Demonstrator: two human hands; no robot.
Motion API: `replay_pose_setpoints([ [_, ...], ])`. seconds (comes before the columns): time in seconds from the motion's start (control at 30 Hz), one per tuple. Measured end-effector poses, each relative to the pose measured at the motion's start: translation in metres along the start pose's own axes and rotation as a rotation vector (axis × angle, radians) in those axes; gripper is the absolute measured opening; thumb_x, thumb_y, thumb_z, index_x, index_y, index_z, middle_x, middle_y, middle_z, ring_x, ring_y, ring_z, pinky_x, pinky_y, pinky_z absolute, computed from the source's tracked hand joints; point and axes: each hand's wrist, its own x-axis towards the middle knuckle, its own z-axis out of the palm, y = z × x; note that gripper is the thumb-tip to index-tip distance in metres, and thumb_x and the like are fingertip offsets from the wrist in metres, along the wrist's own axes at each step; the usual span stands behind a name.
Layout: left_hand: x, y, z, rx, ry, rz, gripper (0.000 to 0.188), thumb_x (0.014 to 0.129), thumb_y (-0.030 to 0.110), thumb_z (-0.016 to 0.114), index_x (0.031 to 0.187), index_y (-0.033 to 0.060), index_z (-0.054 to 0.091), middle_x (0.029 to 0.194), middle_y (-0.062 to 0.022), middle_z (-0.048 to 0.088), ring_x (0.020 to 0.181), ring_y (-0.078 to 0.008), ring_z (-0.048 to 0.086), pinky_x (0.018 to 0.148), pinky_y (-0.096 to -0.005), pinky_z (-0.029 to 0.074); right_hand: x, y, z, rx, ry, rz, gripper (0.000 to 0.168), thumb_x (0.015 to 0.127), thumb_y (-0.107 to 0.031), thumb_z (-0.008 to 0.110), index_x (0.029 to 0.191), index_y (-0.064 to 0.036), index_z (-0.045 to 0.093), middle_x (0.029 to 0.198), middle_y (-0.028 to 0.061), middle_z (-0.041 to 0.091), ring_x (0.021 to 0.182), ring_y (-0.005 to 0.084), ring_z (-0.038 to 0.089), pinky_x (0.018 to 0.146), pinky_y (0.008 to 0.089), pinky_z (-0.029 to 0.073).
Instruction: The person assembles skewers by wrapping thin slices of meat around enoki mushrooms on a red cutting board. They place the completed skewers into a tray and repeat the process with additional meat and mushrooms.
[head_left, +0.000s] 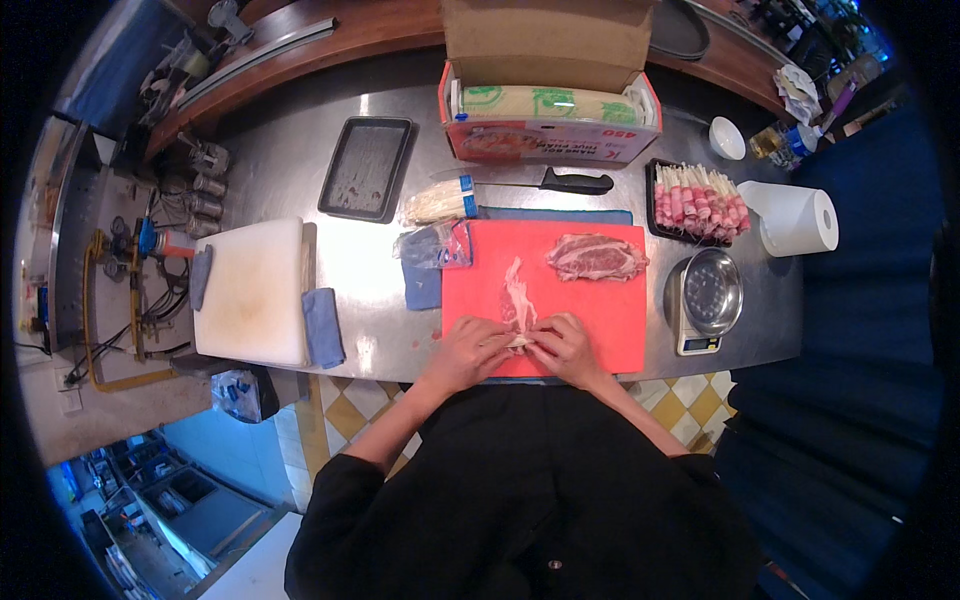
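Note:
A thin slice of marbled raw meat (516, 300) lies lengthwise on the red cutting board (600, 322). At its near end, my left hand (472, 346) and my right hand (568, 349) pinch a small pale bundle (519, 342), which looks like enoki mushrooms, from either side. My fingers partly cover the bundle and the slice's end. A stack of raw meat slices (597, 257) rests at the board's far right. Beyond the board's far left corner are a pack of enoki mushrooms (439, 201) and a crumpled clear plastic bag (435, 246).
A black-handled knife (576, 181) lies before a cling film box (555, 139). To the right are a black tray of meat-wrapped enoki rolls (701, 201), a scale with a steel bowl (711, 291) and a paper roll (799, 217). Leftward are a dark tray (366, 169) and white board (251, 292).

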Motion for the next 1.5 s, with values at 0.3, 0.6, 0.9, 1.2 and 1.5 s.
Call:
replay_pose_setpoints([
  [0.3,-0.01,-0.014,0.028,-0.033,-0.018,0.021,0.024,0.082,0.011,0.08,0.106,0.008,0.077,0.103,-0.0038,0.071,0.097,-0.0235,0.067,0.089,-0.0399,0.05,0.004,-0.006,-0.014,-0.228,-0.241,-0.242,0.013,0.085,-0.016,0.072,0.096,-0.009,0.07,0.094,0.0027,0.061,0.089,0.0221,0.059,0.074,0.0371,0.045],
  [0.6,-0.004,-0.009,0.029,-0.047,-0.033,-0.108,0.02,0.081,0.01,0.078,0.101,0.0063,0.077,0.1,-0.0051,0.065,0.101,-0.0243,0.064,0.09,-0.0408,0.047,0.013,0.003,-0.013,-0.317,-0.309,-0.441,0.014,0.085,-0.021,0.072,0.093,-0.011,0.067,0.092,0.003,0.06,0.087,0.0189,0.058,0.071,0.0355,0.041],
  [0.9,-0.006,-0.017,0.03,-0.035,-0.067,-0.091,0.015,0.081,0.007,0.075,0.096,0.0045,0.074,0.101,-0.0067,0.065,0.101,-0.026,0.063,0.091,-0.0425,0.047,0.03,-0.008,0.002,-0.315,-0.293,-0.341,0.019,0.078,-0.02,0.072,0.09,-0.009,0.062,0.097,0.0078,0.061,0.093,0.0242,0.061,0.079,0.0377,0.046],
  [1.2,-0.003,-0.009,0.02,-0.045,-0.014,-0.037,0.028,0.083,0.015,0.08,0.109,0.0072,0.076,0.103,-0.0074,0.064,0.099,-0.0275,0.063,0.089,-0.042,0.049,0.027,0.008,0.004,0.056,-0.174,-0.041,0.022,0.079,-0.015,0.082,0.093,-0.006,0.068,0.088,0.0075,0.061,0.084,0.0292,0.06,0.077,0.043,0.05],
  [1.5,0.001,-0.023,0.027,-0.05,-0.029,-0.036,0.026,0.082,0.017,0.081,0.107,0.0103,0.079,0.093,-0.0038,0.062,0.092,-0.023,0.061,0.08,-0.0388,0.048,-0.008,-0.008,-0.01,-0.237,-0.084,-0.091,0.023,0.081,-0.026,0.083,0.093,-0.011,0.07,0.086,0.005,0.06,0.084,0.0241,0.059,0.074,0.0383,0.043],
])
